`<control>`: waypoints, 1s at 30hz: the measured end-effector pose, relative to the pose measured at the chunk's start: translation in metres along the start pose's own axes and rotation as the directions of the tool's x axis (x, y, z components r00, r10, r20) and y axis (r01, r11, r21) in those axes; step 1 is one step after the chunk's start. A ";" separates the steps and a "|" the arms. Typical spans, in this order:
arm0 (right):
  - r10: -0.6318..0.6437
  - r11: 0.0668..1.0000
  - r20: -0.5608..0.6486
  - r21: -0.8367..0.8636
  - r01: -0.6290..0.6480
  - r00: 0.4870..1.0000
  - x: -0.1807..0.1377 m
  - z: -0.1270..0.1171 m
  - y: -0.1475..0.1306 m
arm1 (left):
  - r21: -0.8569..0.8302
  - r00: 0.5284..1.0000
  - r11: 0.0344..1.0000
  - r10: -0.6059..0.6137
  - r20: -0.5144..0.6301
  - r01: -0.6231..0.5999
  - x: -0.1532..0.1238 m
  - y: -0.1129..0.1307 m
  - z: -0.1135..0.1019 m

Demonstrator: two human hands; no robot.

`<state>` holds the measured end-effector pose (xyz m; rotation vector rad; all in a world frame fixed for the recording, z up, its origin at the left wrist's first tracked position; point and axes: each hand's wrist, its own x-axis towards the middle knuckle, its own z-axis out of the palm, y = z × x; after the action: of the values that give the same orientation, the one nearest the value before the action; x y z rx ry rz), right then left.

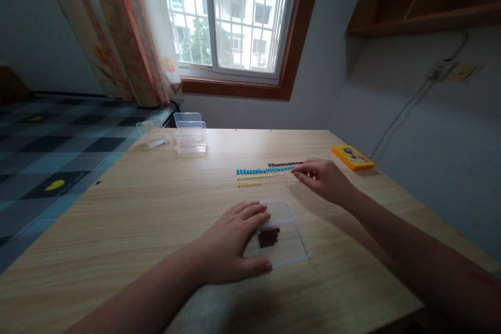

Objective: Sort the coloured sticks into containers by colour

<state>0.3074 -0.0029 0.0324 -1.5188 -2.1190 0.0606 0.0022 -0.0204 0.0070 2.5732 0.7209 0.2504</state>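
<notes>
- brown bars [268, 237] packed together inside an open clear box [298, 253] on the wooden table [136, 219]
- left hand [235, 242] spread wide, touching the box's left side
- right hand [321, 180] curled at the right end of the blue row [254, 171]; cannot tell if pinching a piece
- brown row [279, 165] beyond; pale row [256, 177] and yellow row [248, 185] nearer

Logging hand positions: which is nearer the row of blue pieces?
Right. The right hand is at the right end of the blue row; the left hand is lower in view, at the open clear case.
</notes>
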 end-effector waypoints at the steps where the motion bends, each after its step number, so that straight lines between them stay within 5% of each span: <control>1: 0.028 0.999 0.010 -0.016 -0.028 1.000 0.009 0.001 0.009 | 0.001 1.000 1.000 -0.004 0.000 0.004 0.000 0.000 0.000; 10: 0.111 0.989 0.145 -0.115 -0.094 0.983 0.077 0.030 0.035 | 0.001 1.000 1.000 -0.006 -0.005 0.006 -0.001 0.000 0.001; 21: 0.164 0.974 0.242 -0.194 -0.117 0.956 0.093 0.050 0.032 | -0.013 1.000 1.000 0.001 -0.006 -0.001 -0.001 0.000 0.003; 25: 0.155 0.977 0.209 -0.180 -0.118 0.966 0.094 0.044 0.026 | -0.017 0.999 1.000 0.014 -0.030 -0.014 -0.001 -0.001 0.003; 30: 0.048 0.996 0.163 -0.086 -0.034 0.985 0.063 0.005 0.003 | -0.015 1.000 1.000 0.016 -0.016 -0.016 0.000 0.000 0.003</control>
<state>0.2933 0.0555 0.0516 -1.6574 -2.2437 0.1180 0.0026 -0.0217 0.0044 2.5668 0.7015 0.2808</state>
